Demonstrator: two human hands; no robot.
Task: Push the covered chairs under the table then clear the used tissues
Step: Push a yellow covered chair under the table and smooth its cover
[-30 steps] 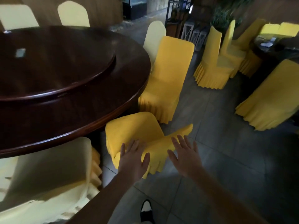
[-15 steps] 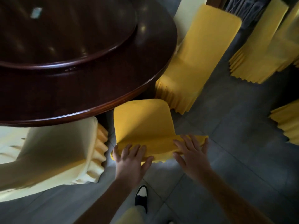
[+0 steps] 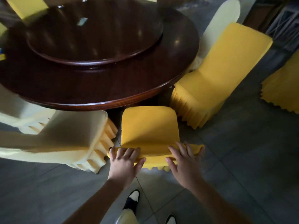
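standing over a grey tiled floor [image 3: 242, 159], a person has one black-and-white shoe [image 3: 131, 200] planted between the forearms. both hands rest on the top edge of the backrest of a yellow covered chair [image 3: 149, 128]. the left hand [image 3: 123, 162] lies over the left end of that edge, fingers draped forward on the fabric and thumb hooked round the near side, so its grip wraps the cloth loosely. the right hand [image 3: 182, 160] sits at the right end with fingers spread wide and fairly straight on the cover, thumb out along the near side; its grip looks like a flat press more than a clasp. this chair's seat runs in under the rim of the round dark wooden bench [image 3: 100, 88]. just left stands a pale cream covered chair [image 3: 68, 136], blurred. to the right another yellow covered chair [image 3: 218, 75] stands angled at the rim. farther on, a raised turntable [image 3: 97, 38] carries a small pale tissue [image 3: 82, 21].
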